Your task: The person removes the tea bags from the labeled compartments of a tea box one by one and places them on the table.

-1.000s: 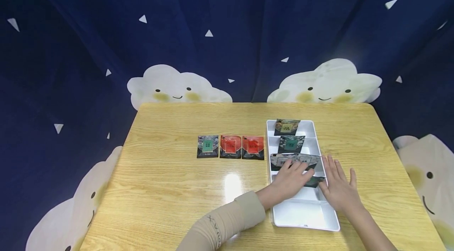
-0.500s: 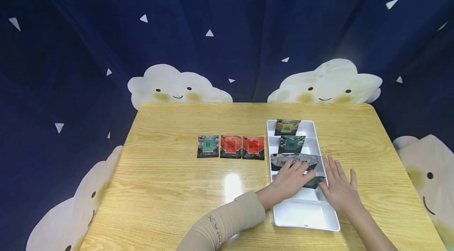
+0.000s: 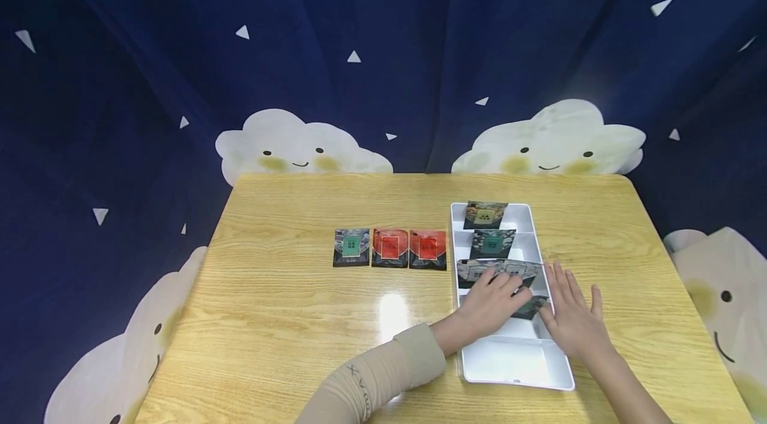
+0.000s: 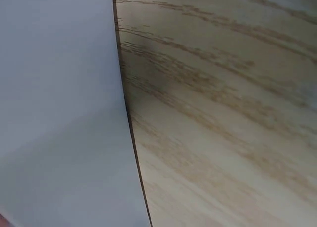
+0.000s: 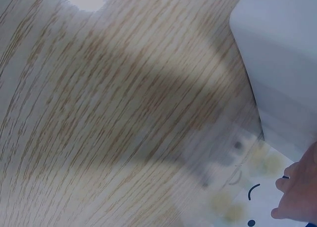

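Note:
A white compartment tray stands at the right of the table, with dark sachets leaning in its compartments. My left hand reaches over the tray from its left side, fingers bent and thumb on a black sachet with a green label, whose left part the hand covers. My right hand lies along the tray's right wall, its fingers straight and its thumb at that sachet's right end. In the right wrist view, fingers of the right hand show at the lower right corner.
Left of the tray, two red-and-black sachets and a grey sachet with a green label lie flat in a row on the wooden table. A yellow-labelled sachet leans in the farthest compartment. Behind hangs a dark blue curtain.
The green-labelled sachet under my left hand has tilted slightly, its lower edge coming a little nearer. Both hands stay almost in place.

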Demonstrator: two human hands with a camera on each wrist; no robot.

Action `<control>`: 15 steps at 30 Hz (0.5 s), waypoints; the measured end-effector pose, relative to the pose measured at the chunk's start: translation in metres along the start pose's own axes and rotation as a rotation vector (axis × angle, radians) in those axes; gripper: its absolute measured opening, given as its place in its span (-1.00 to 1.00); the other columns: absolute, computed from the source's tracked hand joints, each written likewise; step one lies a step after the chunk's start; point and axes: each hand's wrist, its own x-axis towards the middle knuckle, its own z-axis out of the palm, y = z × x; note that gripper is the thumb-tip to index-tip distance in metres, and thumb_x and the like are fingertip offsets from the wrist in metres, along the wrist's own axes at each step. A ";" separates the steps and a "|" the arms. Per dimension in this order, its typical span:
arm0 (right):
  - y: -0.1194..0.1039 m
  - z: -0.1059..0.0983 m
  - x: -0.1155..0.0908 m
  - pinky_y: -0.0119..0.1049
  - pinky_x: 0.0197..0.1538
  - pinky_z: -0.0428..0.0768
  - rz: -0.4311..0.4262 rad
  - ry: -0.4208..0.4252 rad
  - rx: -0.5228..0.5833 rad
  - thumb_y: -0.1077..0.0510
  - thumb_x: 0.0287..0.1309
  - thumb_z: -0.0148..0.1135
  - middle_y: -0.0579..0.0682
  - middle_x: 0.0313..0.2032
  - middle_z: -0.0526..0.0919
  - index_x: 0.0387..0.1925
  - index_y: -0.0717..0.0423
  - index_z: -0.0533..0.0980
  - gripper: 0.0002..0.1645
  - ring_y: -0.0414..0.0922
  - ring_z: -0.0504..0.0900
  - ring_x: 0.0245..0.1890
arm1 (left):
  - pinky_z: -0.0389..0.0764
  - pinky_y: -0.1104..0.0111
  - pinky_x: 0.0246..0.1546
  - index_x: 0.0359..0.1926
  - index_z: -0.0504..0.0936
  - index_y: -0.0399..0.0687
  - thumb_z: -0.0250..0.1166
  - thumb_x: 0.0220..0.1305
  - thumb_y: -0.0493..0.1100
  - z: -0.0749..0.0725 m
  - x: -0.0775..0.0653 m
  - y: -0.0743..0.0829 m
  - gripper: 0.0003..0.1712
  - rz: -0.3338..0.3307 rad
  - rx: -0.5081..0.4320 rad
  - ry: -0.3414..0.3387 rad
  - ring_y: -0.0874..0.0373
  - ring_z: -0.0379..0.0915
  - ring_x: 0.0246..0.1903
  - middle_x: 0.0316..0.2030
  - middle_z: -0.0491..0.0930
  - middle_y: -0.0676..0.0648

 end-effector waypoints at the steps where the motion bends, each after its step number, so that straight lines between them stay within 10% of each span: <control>1: 0.000 0.000 0.000 0.24 0.21 -0.46 0.000 0.000 0.000 0.04 0.28 -0.24 0.21 0.39 -0.19 0.40 0.06 -0.37 -0.18 0.21 -0.15 0.35 | 0.25 0.33 0.08 0.07 0.34 0.35 -0.13 0.35 0.00 -0.001 0.000 0.000 -0.70 -0.002 -0.008 0.001 0.30 0.26 -0.04 -0.02 0.33 0.19; 15: 0.000 -0.001 0.000 0.23 0.21 -0.48 -0.007 0.008 0.008 0.05 0.26 -0.22 0.23 0.38 -0.16 0.40 0.05 -0.37 -0.17 0.21 -0.15 0.35 | 0.26 0.27 0.08 0.00 0.39 0.29 0.13 0.14 -0.06 -0.020 -0.005 -0.017 -0.64 -0.083 -0.095 0.066 0.26 0.28 -0.13 -0.11 0.34 0.17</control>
